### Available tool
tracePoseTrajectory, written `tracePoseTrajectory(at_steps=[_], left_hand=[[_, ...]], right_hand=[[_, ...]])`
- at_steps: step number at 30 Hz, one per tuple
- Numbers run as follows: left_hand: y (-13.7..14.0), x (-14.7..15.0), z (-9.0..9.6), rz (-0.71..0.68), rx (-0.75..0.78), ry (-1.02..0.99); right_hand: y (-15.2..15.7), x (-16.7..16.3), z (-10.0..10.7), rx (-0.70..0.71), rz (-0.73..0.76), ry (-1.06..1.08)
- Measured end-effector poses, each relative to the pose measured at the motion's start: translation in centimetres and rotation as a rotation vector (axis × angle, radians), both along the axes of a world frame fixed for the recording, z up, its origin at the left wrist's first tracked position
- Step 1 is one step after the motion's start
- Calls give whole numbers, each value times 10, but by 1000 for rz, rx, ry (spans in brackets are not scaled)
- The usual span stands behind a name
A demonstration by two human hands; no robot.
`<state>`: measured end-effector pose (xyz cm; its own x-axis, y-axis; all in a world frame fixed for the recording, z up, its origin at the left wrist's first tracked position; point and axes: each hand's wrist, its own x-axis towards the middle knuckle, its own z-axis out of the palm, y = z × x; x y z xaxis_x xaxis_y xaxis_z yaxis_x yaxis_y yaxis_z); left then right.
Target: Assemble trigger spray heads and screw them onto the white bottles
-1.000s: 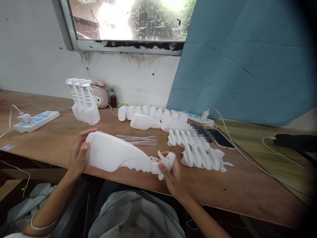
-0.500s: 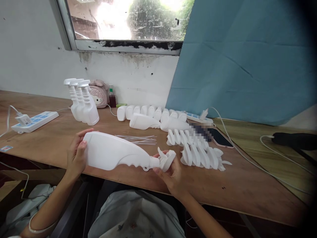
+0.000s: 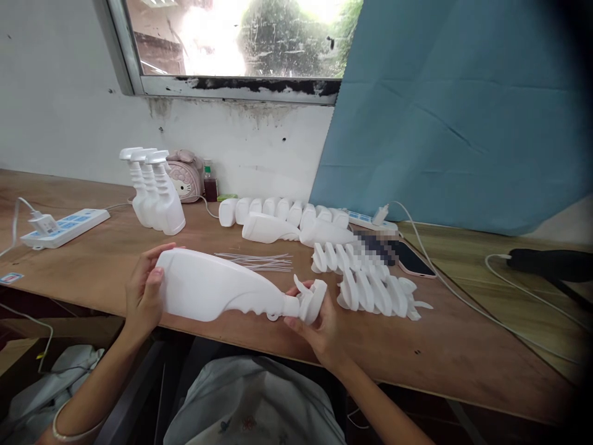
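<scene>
A white plastic bottle (image 3: 208, 287) lies sideways in the air above the table's front edge, its neck to the right. My left hand (image 3: 147, 287) grips it round the base. At the neck sits a white spray trigger head (image 3: 311, 301), with its lever pointing up. My right hand (image 3: 320, 327) is closed on this head, fingers behind it and thumb in front. More trigger heads (image 3: 370, 287) lie in two rows just right of my right hand. Behind the held bottle is a loose bunch of thin white tubes (image 3: 259, 262).
Three assembled spray bottles (image 3: 160, 198) stand at the back left, by a pink pouch (image 3: 184, 176) and a small dark bottle (image 3: 210, 182). Several white bottles (image 3: 271, 227) lie at the back. Power strips (image 3: 69, 225) and a phone (image 3: 414, 258) with cables lie on the table (image 3: 445, 352).
The trigger head has turned a little on the bottle neck and shifted slightly left with my right hand. The bottle has dipped a touch; my left hand keeps its grip.
</scene>
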<state>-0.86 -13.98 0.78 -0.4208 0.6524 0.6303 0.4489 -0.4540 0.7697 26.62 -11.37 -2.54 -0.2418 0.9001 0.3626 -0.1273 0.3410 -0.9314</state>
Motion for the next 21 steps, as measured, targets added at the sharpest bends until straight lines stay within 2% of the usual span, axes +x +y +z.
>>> tracePoseTrajectory(at_steps=[4,6,10,12,16,21], left_hand=[[-1,1,0,5,48,47],[-2,2,1,19,57,63],[-1,1,1,32,42,61],[-1,1,0,34,38,70],[-3,3,1,56,53,120],[-5,7,4,95,77,157]], right_hand=[[3,-1,-3,-117,-128,-48],[4,-1,-2,-114,-96,-36],[3,0,1,3,15,-15],[4,0,2,-26,-24,-36],[6,-2,1,-200,-131,-59],[6,-2,3,-124,-44,-14]])
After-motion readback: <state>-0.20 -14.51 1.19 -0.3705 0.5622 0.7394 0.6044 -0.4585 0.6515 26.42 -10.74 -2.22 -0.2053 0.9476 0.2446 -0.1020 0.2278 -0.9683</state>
